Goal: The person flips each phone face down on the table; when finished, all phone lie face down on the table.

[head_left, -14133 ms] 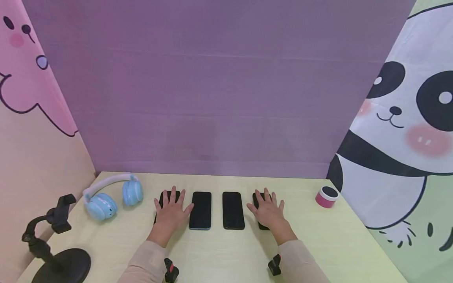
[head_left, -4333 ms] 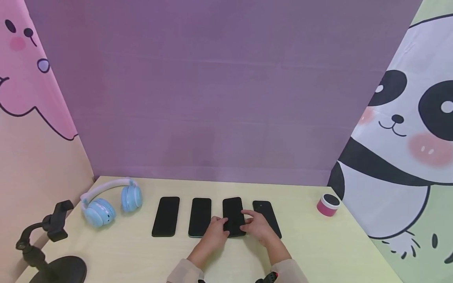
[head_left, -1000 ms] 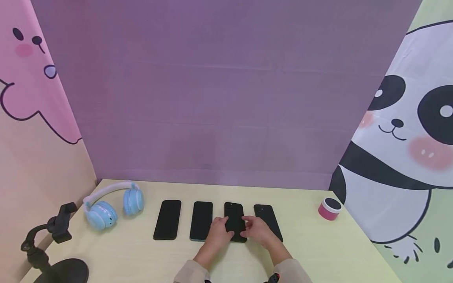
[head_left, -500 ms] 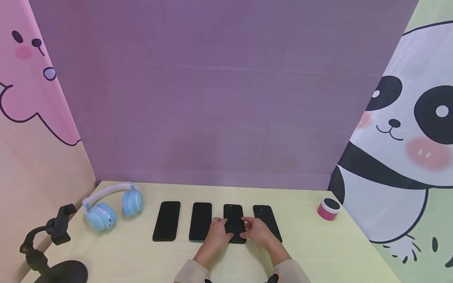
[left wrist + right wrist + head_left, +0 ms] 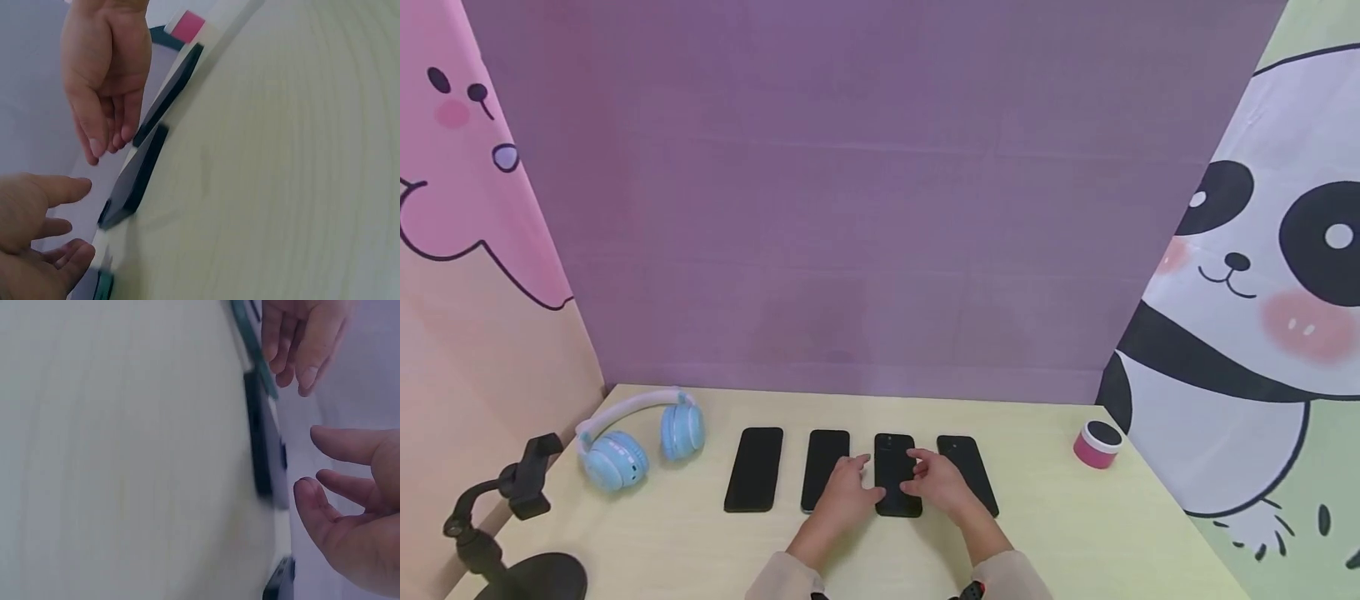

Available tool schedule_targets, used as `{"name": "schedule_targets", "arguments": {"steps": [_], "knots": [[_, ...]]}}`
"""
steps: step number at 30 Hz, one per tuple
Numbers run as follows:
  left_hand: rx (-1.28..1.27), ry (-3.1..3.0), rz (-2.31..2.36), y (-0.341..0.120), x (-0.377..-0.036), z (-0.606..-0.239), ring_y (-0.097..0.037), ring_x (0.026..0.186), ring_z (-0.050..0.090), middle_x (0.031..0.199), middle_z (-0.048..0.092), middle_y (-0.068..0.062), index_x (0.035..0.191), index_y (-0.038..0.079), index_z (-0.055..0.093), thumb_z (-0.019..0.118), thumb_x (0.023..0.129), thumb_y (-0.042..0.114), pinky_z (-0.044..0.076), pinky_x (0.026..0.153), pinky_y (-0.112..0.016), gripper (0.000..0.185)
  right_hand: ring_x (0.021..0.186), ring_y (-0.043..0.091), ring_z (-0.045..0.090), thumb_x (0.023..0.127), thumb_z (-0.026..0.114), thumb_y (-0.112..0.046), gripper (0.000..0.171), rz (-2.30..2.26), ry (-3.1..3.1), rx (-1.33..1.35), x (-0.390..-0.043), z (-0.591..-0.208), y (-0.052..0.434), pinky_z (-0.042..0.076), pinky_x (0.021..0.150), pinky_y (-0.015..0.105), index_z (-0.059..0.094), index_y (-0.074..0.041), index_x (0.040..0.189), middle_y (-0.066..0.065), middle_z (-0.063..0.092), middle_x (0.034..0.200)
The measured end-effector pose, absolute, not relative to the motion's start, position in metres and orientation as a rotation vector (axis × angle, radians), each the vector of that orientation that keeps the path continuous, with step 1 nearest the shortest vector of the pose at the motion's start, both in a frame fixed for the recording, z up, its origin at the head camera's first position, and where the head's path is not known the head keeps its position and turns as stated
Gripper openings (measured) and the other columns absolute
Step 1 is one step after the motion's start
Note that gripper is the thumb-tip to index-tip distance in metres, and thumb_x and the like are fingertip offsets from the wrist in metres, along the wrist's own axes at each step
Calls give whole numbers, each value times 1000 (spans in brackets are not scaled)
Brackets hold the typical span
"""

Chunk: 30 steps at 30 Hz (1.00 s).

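Note:
A row of several black phones lies on the table. The third phone from the left lies back up, its camera bump at the far end. My left hand is off its left edge, fingers apart, near the second phone. Over the third phone's right edge hovers my right hand, its thumb and fingers spread. Both wrist views show gaps between that phone and the fingertips. The rightmost phone, also back up, is partly behind my right hand. The leftmost phone lies with its dark screen up.
Blue and white headphones lie at the back left. A black phone stand occupies the left front. At the far right sits a pink jar with a white and black lid. A purple backdrop rises behind the table.
The rightmost phone and then the third phone were turned from screen up to back up. In the last half second both hands let go of the third phone and their fingers spread.

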<state>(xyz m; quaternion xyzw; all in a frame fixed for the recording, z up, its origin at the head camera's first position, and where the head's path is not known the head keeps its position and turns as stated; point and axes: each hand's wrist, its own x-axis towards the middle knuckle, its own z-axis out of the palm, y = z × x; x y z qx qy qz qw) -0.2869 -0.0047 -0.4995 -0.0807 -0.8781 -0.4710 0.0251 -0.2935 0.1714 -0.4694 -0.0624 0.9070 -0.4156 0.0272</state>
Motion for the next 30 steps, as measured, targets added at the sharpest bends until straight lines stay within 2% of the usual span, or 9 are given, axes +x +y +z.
{"name": "schedule_targets", "arguments": {"steps": [4, 9, 18, 26, 30], "knots": [[-239, -2668, -1406, -26, -283, -500, -38, 110, 54, 123, 49, -25, 131, -9, 53, 76, 83, 14, 45, 92, -52, 58, 89, 24, 58, 85, 74, -6, 51, -1323, 2788, -286, -290, -466, 151, 51, 76, 40, 56, 5, 131, 11, 61, 100], [-95, -2676, -1341, -50, -276, -499, -42, 114, 51, 123, 47, -26, 131, -7, 54, 75, 84, 11, 44, 93, -54, 55, 93, 27, 59, 88, 70, -7, 46, -1338, 2759, -388, -285, -467, 124, 51, 79, 42, 56, 7, 129, 14, 61, 103], [25, -2723, -1267, -77, -268, -505, -44, 116, 48, 122, 47, -25, 130, -5, 55, 73, 86, 7, 43, 93, -56, 49, 85, 27, 60, 85, 74, -10, 46, -1246, 2768, -365, -282, -474, 84, 51, 76, 45, 60, 2, 126, 10, 63, 98], [-47, -2711, -1258, -81, -265, -504, -38, 100, 57, 111, 51, -24, 132, -7, 51, 72, 84, 5, 46, 87, -53, 53, 83, 28, 60, 82, 75, -4, 46, -1271, 2802, -268, -279, -478, 71, 52, 77, 47, 59, 6, 125, 14, 63, 95], [-82, -2690, -1247, -80, -267, -506, -37, 99, 58, 108, 53, -23, 128, -9, 54, 72, 84, 3, 47, 86, -52, 49, 86, 30, 59, 80, 75, -1, 47, -1281, 2818, -198, -279, -475, 68, 51, 78, 48, 59, 7, 124, 16, 62, 96]]}}
